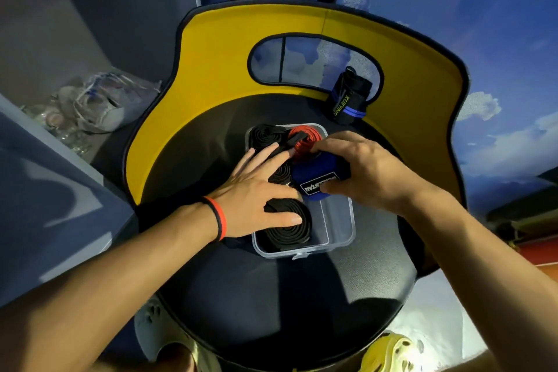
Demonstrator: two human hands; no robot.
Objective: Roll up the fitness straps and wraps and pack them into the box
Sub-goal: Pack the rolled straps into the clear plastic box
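Note:
A clear plastic box stands on the dark seat of a chair. Inside lie rolled black straps at the near end, another black roll at the far left, and a rolled red strap at the far right. My left hand lies flat with straight fingers pressing on the black rolls. My right hand grips a rolled blue wrap with a black-and-white label, holding it over the box's right side. A rolled black wrap with a blue stripe leans against the chair back.
The chair has a yellow curved backrest with a window-like cut-out. A crumpled clear plastic bag lies on the floor to the left. My feet in pale clogs show below the seat's front edge.

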